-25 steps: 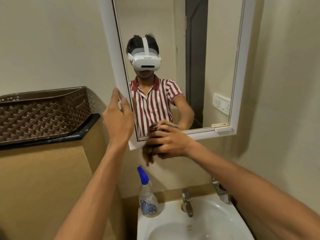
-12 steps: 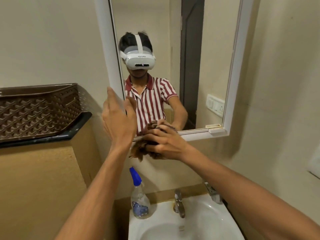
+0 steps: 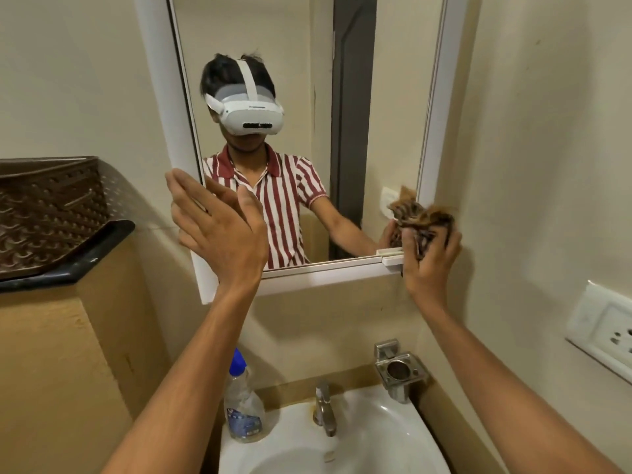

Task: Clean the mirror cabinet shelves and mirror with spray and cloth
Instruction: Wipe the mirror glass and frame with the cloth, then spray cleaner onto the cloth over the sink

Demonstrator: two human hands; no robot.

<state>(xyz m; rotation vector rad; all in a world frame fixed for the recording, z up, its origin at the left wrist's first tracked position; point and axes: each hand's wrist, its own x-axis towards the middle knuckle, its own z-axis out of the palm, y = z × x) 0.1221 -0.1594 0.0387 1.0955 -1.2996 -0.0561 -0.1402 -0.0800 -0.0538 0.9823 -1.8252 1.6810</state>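
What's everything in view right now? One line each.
sink: 1, white, bottom centre
mirror cabinet: 1, white frame, wall above sink
cloth: 1, brown, mirror's lower right corner
spray bottle: 1, clear, blue top, sink's left rim
tap: 1, chrome, back of sink
tumbler holder: 1, chrome, wall right of tap
socket plate: 1, white, right wall
basket: 1, brown, ledge at left
left hand: 1, open, at mirror's lower left
right hand: 1, grips the cloth
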